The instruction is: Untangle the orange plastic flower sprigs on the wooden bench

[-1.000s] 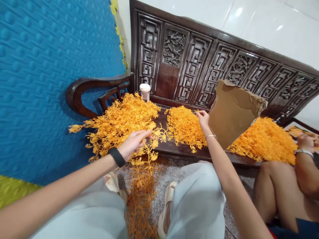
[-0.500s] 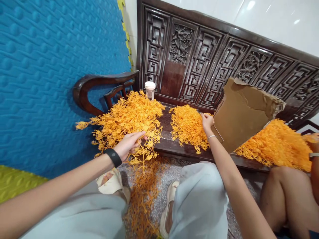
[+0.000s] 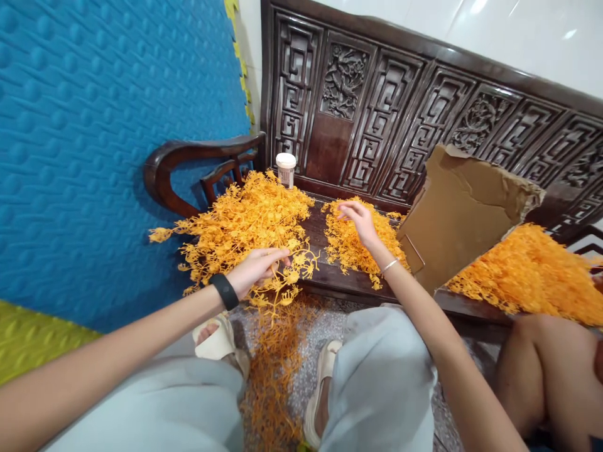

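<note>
My left hand (image 3: 259,269), with a black band on the wrist, pinches an orange plastic sprig (image 3: 287,276) that hangs over the bench's front edge. Behind it a large orange heap (image 3: 249,210) lies at the bench's left end. My right hand (image 3: 358,220) is over a smaller orange pile (image 3: 346,242), its fingers apart and nothing visible between them. Beside that pile a brown cardboard sheet (image 3: 464,216) leans up, with a thin metal rod frame (image 3: 414,251) at its lower left edge.
A white-lidded cup (image 3: 286,171) stands behind the left heap. Another orange heap (image 3: 541,270) lies right of the cardboard, near a person's bare knee (image 3: 541,351). Orange pieces (image 3: 273,376) cover the floor between my feet. A curved armrest (image 3: 160,176) borders the bench.
My right hand has moved left from the cardboard's edge to above the small pile, and its fingers have opened. My left hand has shifted slightly right with the sprig.
</note>
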`<state>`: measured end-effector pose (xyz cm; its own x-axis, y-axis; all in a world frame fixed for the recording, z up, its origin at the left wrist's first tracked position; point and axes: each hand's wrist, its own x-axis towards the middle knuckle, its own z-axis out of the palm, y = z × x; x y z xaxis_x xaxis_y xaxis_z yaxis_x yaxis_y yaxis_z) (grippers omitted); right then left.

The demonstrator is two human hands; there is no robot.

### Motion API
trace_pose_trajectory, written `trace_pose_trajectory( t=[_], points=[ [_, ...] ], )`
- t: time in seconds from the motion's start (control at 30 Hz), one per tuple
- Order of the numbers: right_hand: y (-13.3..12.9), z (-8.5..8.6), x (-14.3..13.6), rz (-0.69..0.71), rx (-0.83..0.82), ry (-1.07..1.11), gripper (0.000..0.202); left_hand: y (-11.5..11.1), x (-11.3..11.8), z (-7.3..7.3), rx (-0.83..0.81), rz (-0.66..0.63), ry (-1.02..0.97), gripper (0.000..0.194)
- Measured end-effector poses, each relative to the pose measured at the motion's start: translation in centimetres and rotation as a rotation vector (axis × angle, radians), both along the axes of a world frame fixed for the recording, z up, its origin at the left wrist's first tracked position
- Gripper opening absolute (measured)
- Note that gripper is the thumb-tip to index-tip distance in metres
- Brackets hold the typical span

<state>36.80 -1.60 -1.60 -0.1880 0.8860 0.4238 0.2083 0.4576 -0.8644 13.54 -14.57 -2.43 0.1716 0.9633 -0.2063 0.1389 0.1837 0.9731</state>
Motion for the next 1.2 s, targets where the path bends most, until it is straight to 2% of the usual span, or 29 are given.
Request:
trace_pose_trajectory(
  t=[0.1,0.17,0.27,0.43,0.63,0.8,0.97,1.2],
  points=[
    [-3.8,1.4,-3.1,0.395,-0.075,-0.157,0.027,-0.1,0.3,0.3,0.007,-0.050,0.033,0.032],
    [-5.7,2.0,-4.0,0.547,-0.113,-0.314,0.027,-0.2,0.5,0.5,0.017,-0.078,0.050,0.033],
    [-6.9,2.1,-4.1,0.607,-0.154,-0.418,0.022,-0.3,0.7,0.6,0.037,-0.115,0.097,0.034],
    [-7.2,1.6,-4.4,0.611,-0.181,-0.358,0.019,-0.6,0.6,0.5,0.069,-0.166,0.159,0.034],
    [-7.0,1.0,-4.7,0.516,-0.084,-0.313,0.012,-0.5,0.6,0.3,0.102,-0.213,0.185,0.034],
    [-5.8,0.6,-3.9,0.331,0.079,-0.373,0.010,-0.3,1.2,0.7,0.120,-0.161,0.175,0.032],
    [-4.5,-0.3,-4.2,0.035,0.220,-0.392,0.009,0.3,2.5,0.9,0.125,-0.065,0.113,0.024],
    [-3.1,-0.6,-5.5,-0.217,0.224,-0.363,0.011,1.8,5.0,1.5,0.024,0.119,-0.056,0.015]
  ],
)
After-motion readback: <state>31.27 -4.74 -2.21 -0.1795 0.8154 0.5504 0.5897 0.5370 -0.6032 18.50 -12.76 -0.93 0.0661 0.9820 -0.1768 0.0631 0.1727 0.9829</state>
